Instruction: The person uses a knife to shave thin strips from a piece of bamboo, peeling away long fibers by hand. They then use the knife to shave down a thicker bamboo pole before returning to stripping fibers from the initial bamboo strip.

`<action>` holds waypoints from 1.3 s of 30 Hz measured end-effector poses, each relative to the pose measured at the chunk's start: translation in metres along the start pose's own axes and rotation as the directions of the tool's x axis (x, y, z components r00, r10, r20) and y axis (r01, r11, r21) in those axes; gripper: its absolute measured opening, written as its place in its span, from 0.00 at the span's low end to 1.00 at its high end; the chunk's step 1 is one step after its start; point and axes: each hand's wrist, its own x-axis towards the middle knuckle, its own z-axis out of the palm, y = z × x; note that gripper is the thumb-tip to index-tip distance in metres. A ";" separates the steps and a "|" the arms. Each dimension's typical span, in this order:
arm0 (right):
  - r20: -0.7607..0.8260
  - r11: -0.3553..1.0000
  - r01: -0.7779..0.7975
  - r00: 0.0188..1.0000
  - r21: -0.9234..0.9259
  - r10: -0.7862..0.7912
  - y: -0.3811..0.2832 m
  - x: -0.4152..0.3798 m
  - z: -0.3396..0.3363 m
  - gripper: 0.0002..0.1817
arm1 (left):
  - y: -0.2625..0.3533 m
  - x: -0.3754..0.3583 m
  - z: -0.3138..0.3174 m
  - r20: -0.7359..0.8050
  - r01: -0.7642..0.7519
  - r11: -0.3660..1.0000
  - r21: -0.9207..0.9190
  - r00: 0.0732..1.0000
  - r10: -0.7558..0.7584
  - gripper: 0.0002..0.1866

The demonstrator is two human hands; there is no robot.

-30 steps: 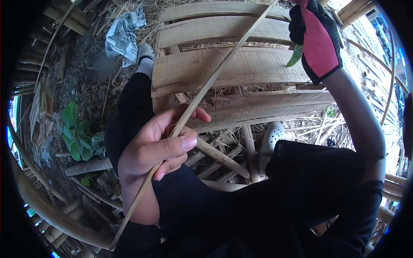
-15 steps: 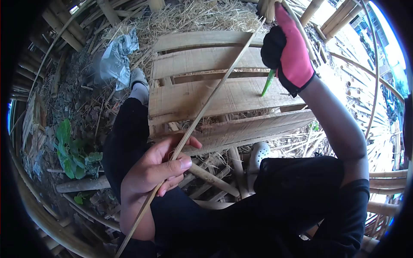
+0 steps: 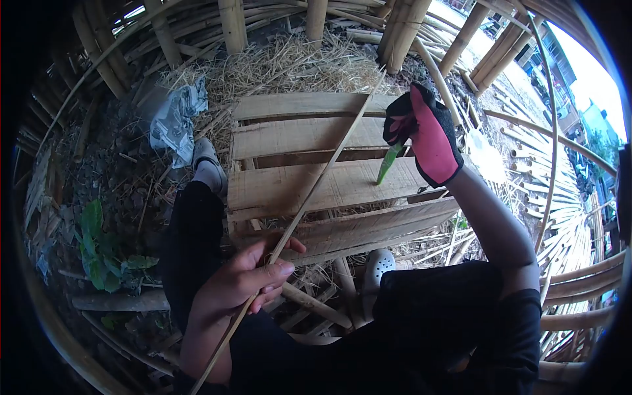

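My bare left hand (image 3: 240,283) grips a long thin bamboo strip (image 3: 320,181) that runs diagonally from the lower left up toward the straw at the top. My right hand (image 3: 424,135), in a pink and black glove, is raised over the wooden pallet (image 3: 296,187) and holds a green-handled tool (image 3: 388,164) pointing down; its far end is hidden inside the glove. The glove sits beside the upper part of the strip. My legs in black trousers (image 3: 421,329) fill the lower frame.
Straw (image 3: 289,62) and bamboo poles (image 3: 230,26) lie beyond the pallet. Crumpled plastic (image 3: 174,122) is at upper left, a green plant (image 3: 99,250) at left. A white clog (image 3: 377,266) shows under the pallet edge. Bamboo strips (image 3: 573,217) pile on the right.
My gloved right hand has come down and toward the pallet with the green tool. The view has tilted up, showing more straw and poles. My left hand keeps its grip on the strip.
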 end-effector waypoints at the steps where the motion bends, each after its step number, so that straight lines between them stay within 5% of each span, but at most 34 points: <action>1: 0.127 0.999 -0.020 0.992 -0.039 0.024 -0.001 0.001 -0.012 0.26 | 0.000 0.000 0.000 -0.007 -0.008 1.000 -0.005 1.000 0.008 0.19; 5: 0.260 0.989 -0.002 0.965 0.145 -0.036 -0.003 -0.006 -0.020 0.25 | -0.002 0.001 -0.001 -0.017 -0.009 1.000 0.002 1.000 0.009 0.18; 10: 0.177 0.979 0.070 0.979 0.189 -0.104 -0.006 -0.003 -0.016 0.24 | -0.002 0.002 0.003 -0.023 -0.011 1.000 0.022 1.000 0.012 0.17; 12: 0.273 0.912 0.005 0.954 0.409 -0.128 0.016 0.010 -0.024 0.24 | -0.004 0.003 0.004 -0.017 -0.018 0.999 0.028 1.000 0.019 0.17; 14: 0.074 0.847 -0.129 0.992 0.516 0.106 0.010 0.012 -0.010 0.19 | -0.005 0.007 0.005 -0.025 -0.012 1.000 0.021 1.000 0.012 0.17; 16: 0.121 0.772 -0.170 0.985 0.613 0.120 -0.013 0.011 -0.003 0.19 | -0.006 0.009 0.007 -0.051 -0.008 0.999 0.043 0.999 0.010 0.17; 22: 0.110 0.827 -0.195 0.981 0.527 0.161 -0.024 0.001 0.006 0.06 | -0.009 0.014 0.009 -0.036 0.015 0.999 -0.035 0.999 -0.016 0.17; 32: 0.101 0.835 -0.191 0.982 0.517 0.162 -0.023 -0.003 0.000 0.06 | -0.012 0.020 0.016 -0.052 -0.014 0.999 -0.040 0.999 0.012 0.15; 39: 0.232 0.811 -0.270 0.958 0.519 0.171 -0.025 -0.012 -0.005 0.12 | -0.010 0.016 0.021 -0.095 -0.001 1.000 0.001 0.996 0.002 0.16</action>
